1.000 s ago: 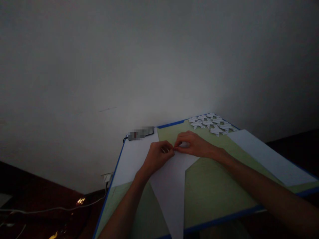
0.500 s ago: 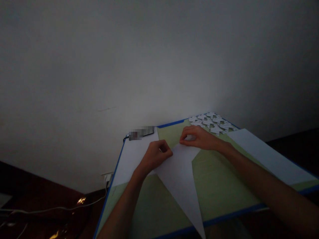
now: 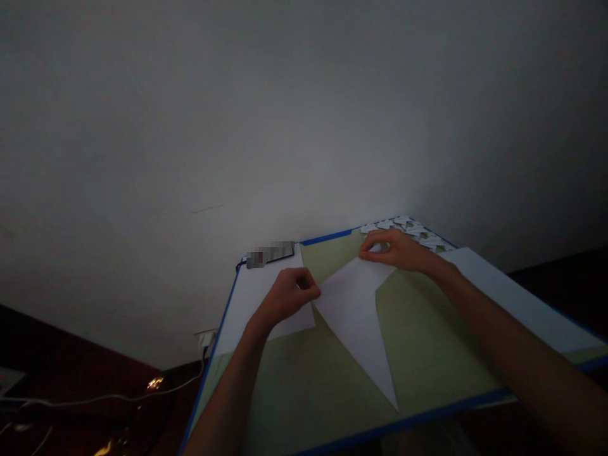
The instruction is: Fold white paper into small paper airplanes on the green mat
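A white folded sheet of paper (image 3: 354, 301) is stretched between my hands over the green tabletop (image 3: 427, 342), its long point reaching down toward the near edge. My left hand (image 3: 289, 292) pinches the paper's left corner between thumb and fingers. At the upper right corner, my right hand (image 3: 392, 250) has its thumb and forefinger closed on the paper. Part of the sheet's right side passes under the right hand.
Several small folded paper pieces (image 3: 430, 240) lie at the far right corner. White sheets (image 3: 517, 297) rest on the right, and another white sheet (image 3: 256, 304) on the left under a phone-like device (image 3: 280, 252). A wall (image 3: 304, 126) stands behind the table.
My hands have spread apart from touching, the right going right and away, the left slightly left. The paper between them has opened out, and its long point has swung right and moved away from me.
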The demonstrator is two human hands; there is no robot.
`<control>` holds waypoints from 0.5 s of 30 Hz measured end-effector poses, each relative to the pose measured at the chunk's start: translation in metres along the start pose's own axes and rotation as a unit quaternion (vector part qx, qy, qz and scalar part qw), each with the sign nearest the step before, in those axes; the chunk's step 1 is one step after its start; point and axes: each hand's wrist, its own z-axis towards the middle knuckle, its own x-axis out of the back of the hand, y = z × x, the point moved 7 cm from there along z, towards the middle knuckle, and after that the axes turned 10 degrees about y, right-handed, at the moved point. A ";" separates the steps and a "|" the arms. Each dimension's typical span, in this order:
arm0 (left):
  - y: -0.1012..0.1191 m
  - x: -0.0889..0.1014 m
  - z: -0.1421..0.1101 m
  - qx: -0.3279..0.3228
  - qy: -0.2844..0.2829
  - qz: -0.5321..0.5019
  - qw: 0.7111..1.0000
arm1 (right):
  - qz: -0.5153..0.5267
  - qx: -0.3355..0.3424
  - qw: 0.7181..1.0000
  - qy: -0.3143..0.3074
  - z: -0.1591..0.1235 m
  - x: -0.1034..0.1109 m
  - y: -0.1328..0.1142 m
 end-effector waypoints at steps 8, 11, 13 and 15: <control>-0.014 0.016 0.003 0.002 0.012 0.020 1.000 | 0.002 -0.031 0.999 0.023 0.001 0.011 0.024; -0.022 0.026 0.007 0.009 0.058 0.018 0.998 | 0.006 -0.052 0.997 0.054 0.001 0.018 0.030; -0.025 0.029 0.009 0.016 0.107 -0.002 0.994 | 0.014 -0.059 0.997 0.056 0.001 0.018 0.031; -0.025 0.029 0.010 0.017 0.152 -0.020 0.988 | 0.026 -0.063 0.997 0.048 0.001 0.014 0.030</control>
